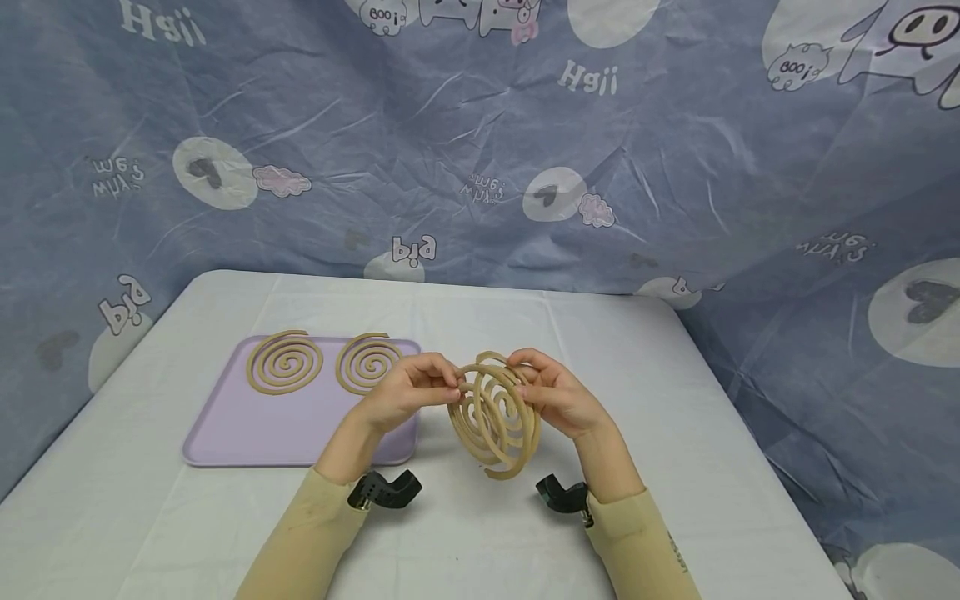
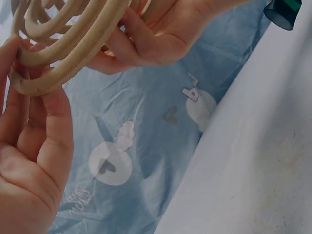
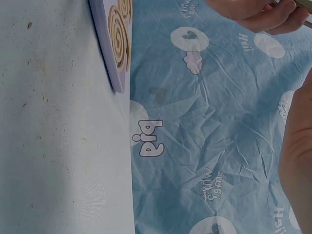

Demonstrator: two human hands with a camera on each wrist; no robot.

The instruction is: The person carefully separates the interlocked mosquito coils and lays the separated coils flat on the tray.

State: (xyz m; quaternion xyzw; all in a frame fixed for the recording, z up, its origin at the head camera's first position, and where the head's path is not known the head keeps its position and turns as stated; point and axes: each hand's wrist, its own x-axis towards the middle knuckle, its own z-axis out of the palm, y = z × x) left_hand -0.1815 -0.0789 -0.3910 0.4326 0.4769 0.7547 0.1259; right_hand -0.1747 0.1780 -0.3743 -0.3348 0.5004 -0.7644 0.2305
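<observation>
Several tan mosquito coils [image 1: 512,460] are held above the table, nested at differing tilts, and I cannot tell how many there are. My left hand [image 1: 405,390] pinches their left edge between thumb and fingers. On the opposite side, my right hand [image 1: 564,398] grips the upper right edge. From the left wrist, the thick curved bands of the coils [image 2: 73,63] show up close, with the left hand [image 2: 34,156] below them and the right hand [image 2: 161,46] behind. The right wrist view catches only part of the right hand [image 3: 297,151].
A lilac tray [image 1: 292,429] lies to the left on the white-covered table [image 1: 465,533]. On its far part are a left coil [image 1: 285,363] and a right coil [image 1: 367,364], the latter partly behind the left hand. A patterned blue cloth [image 1: 450,125] hangs behind. Small dark specks dot the tablecloth.
</observation>
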